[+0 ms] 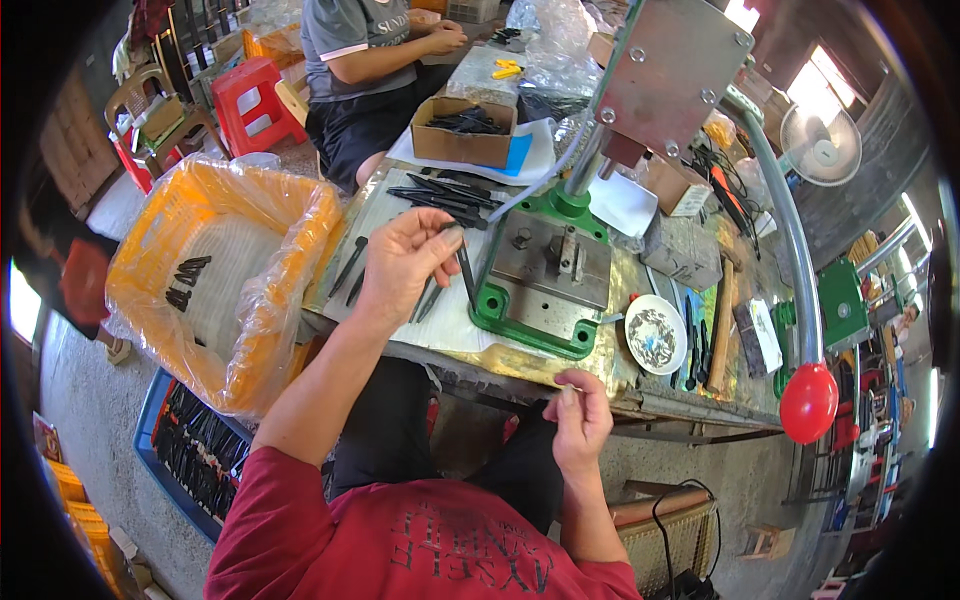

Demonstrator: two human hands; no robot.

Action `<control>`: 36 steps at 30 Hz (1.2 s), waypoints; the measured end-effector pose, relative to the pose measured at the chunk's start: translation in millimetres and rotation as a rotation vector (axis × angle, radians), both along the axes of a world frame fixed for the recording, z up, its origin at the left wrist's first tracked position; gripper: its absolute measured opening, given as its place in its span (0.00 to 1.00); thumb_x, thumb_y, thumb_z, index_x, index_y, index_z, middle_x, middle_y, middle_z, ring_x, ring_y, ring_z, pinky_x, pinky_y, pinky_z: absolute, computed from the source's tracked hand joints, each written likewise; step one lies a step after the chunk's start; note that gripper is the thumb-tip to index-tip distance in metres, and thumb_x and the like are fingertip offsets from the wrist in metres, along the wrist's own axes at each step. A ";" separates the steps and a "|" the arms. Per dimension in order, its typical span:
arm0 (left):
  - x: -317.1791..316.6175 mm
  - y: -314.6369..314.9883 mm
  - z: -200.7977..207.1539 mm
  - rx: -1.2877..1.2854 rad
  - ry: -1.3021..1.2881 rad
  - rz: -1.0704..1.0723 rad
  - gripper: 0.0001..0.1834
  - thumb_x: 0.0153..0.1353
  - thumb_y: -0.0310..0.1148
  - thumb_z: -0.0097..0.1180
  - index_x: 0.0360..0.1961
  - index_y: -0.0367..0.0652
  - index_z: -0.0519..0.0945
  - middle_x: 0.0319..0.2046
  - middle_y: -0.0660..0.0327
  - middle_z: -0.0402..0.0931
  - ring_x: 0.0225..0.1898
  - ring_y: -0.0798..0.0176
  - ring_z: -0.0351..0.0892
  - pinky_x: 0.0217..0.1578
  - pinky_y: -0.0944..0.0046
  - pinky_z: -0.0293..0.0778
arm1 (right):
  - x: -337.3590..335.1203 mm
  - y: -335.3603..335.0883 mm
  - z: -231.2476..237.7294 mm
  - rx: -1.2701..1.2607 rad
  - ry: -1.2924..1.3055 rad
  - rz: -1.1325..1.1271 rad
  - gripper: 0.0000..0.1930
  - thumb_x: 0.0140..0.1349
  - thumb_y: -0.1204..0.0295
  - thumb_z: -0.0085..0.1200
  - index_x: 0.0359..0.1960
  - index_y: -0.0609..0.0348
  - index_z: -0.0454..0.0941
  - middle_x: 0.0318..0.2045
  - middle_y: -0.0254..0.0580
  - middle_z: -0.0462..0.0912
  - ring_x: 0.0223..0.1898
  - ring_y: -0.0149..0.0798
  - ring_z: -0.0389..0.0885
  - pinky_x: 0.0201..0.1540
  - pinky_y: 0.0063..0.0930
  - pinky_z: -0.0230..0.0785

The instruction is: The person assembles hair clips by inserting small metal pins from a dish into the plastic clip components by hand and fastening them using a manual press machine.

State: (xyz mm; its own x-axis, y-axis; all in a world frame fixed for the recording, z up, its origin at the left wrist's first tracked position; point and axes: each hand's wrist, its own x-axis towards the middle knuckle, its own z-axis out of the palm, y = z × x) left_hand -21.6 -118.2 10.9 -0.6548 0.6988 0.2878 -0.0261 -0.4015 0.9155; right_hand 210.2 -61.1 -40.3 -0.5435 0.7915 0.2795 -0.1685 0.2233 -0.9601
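My left hand [405, 258] is raised over the near left of the bench, pinching a slim black strip-like part [466, 268] between thumb and fingers. The strip hangs down beside the green base [520, 328] of a hand press, whose steel plate [580, 262] carries a small metal fixture [567, 252]. Lower and to the right, my right hand [582, 420] is closed in front of the bench edge, thumb against fingers. A tiny pale bit may show at its fingertips, too small to name. More slim black parts [447, 195] lie in a pile behind my left hand.
A plastic-lined yellow crate [150, 225] stands at left, above a blue crate [150, 425] of black parts. A white bowl [679, 350] of small metal pieces sits right of the press. The lever's red knob [808, 403] juts out. Across the bench sits another person [360, 50].
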 end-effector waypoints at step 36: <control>90.8 -4.3 -47.6 -0.133 -0.203 -0.449 0.06 0.55 0.29 0.48 0.32 0.38 0.72 0.29 0.61 0.74 0.25 0.74 0.69 0.25 0.76 0.67 | 3.7 7.5 -3.5 -0.214 -0.098 0.148 0.08 0.58 0.70 0.43 0.29 0.62 0.69 0.18 0.31 0.69 0.17 0.21 0.64 0.19 0.13 0.56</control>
State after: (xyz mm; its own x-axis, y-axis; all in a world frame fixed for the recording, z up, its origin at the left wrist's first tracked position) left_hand 69.2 -122.5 -36.8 -0.3149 0.9461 0.0752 -0.3518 -0.1900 0.9166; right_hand 213.9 -53.6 -43.8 -0.6740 0.7367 0.0553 -0.0885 -0.0062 -0.9961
